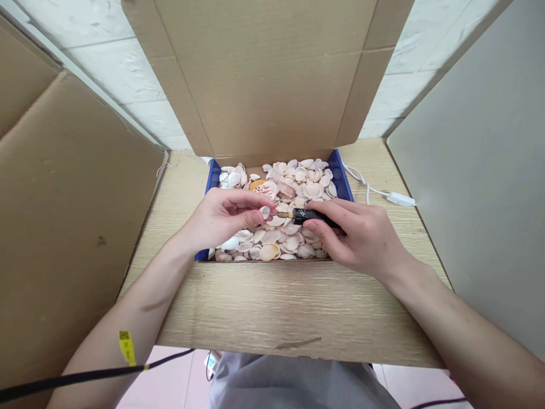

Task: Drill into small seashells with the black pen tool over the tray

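Above the shell-filled box (343, 179), the left hand (223, 218) holds a small white shell (264, 213) in a narrow grip; the right hand (361, 233) has its grip around a black drill (310, 216), whose thin bit (273, 214) meets that shell, possibly touching.

Looks like a home craft corner: wood-grain desktop (255, 307) below left hand (227, 218) and right hand (360, 236), brick-pattern white wall (108, 68) beyond them, cardboard panel (72, 193) left, grey panel (477, 147) right, pink floor tiles (170, 389) nearer the wearer. Hobby gear: mini drill (310, 217), seashells (293, 243).
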Available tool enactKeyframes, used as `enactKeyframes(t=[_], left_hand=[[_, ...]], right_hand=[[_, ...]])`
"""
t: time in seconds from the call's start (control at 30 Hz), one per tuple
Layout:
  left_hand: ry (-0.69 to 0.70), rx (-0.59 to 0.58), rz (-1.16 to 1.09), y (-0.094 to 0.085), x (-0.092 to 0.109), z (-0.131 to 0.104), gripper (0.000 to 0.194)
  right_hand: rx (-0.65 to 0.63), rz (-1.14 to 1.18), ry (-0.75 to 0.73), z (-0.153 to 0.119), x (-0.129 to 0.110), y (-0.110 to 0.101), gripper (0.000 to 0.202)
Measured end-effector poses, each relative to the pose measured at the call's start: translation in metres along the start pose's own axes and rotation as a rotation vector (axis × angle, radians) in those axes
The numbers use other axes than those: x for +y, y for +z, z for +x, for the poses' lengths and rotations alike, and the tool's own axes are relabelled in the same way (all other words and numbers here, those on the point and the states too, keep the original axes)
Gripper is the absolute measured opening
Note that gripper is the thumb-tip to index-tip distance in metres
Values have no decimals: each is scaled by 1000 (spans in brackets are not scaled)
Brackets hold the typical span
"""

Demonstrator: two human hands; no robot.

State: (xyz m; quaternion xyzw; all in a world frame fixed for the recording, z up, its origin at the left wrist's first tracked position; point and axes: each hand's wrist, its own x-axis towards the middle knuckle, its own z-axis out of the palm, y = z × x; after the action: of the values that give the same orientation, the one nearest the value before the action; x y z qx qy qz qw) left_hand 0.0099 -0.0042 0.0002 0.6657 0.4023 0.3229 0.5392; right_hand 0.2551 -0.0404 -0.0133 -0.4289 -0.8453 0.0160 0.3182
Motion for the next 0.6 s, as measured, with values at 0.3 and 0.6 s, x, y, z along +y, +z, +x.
enactKeyframes(t=[0.3,0.6], left_hand=[[-13,35,-22,1,2,1,18],[-66,-31,-10,3,4,2,18]], right_hand=[[69,-56,-17,0,0,3,23],[184,-123,-119,3,5,2,21]])
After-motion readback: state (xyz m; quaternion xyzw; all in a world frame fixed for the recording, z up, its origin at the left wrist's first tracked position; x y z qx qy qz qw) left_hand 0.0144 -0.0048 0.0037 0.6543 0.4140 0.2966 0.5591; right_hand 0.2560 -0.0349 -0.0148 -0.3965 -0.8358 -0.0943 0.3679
